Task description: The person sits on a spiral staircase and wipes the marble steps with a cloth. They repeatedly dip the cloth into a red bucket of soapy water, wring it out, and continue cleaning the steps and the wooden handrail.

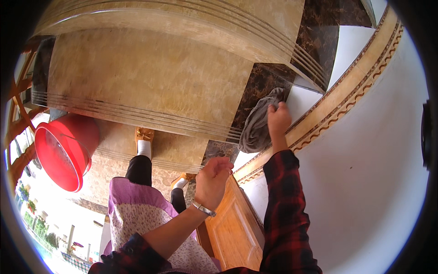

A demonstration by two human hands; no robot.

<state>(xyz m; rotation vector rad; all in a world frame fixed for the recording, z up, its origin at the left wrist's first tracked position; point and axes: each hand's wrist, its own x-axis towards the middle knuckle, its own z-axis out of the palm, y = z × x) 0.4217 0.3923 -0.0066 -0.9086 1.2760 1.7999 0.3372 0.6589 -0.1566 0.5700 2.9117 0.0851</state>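
Note:
A crumpled grey cloth (258, 125) lies at the wall end of a stair tread, over the dark marbled border (255, 82). My right hand (279, 120) grips its right side, close to the white wall. Lower down and nearer my body, my left hand (213, 183) hovers with loosely bent fingers and nothing in it. It wears a metal band (204, 209) at the wrist. The beige stone tread (147, 75) stretches left from the cloth, with grooved lines along its front edge.
At the left a red bucket (70, 147) holding cloudy liquid stands beside a wooden railing (22, 150). A higher step (171, 17) rises beyond. The white wall (359, 171) with patterned tile trim bounds the right. Below is a wooden panel (236, 229); my shoe (145, 133) rests on a lower step.

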